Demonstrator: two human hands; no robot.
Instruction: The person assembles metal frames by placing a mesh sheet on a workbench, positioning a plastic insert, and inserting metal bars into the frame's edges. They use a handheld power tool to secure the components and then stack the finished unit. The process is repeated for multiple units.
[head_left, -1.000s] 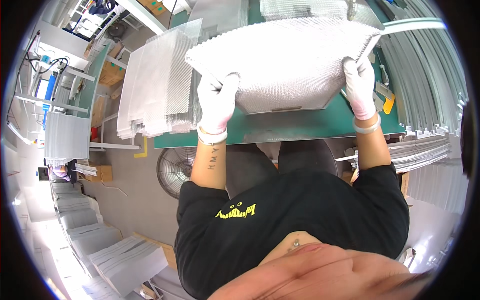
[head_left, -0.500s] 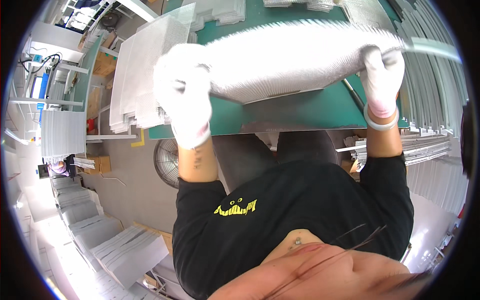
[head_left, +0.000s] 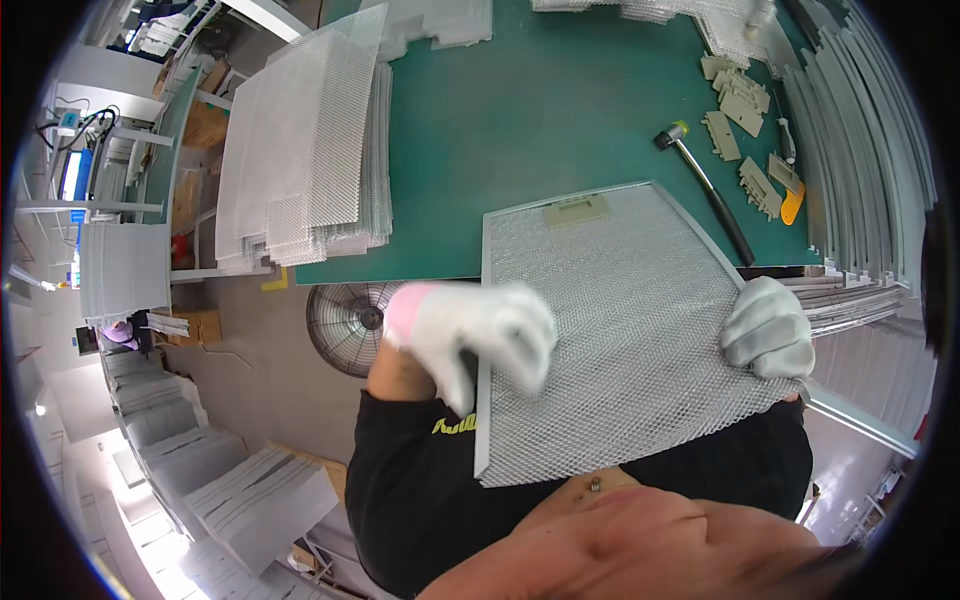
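Note:
A silver mesh filter panel slants from the table's front edge toward my body. Thin metal framing runs along its left, far and right sides; its near edge shows bare mesh. A beige plastic piece sits at the far edge. My right hand, in a white glove, curls its fingers around the panel's right side. Beyond it, a metal strip sticks out toward the lower right. My left hand, gloved and slightly blurred, hovers at the left framing, thumb and fingers apart with nothing between them.
On the green table lie a hammer, several beige plastic pieces and an orange-handled tool. Mesh sheets are stacked at the left, metal strips at the right. A round fan stands below the table's edge.
The mesh panel, earlier held up and bowed between both hands, has come down and toward me. My left hand has let go of it; the hammer and plastic pieces are uncovered.

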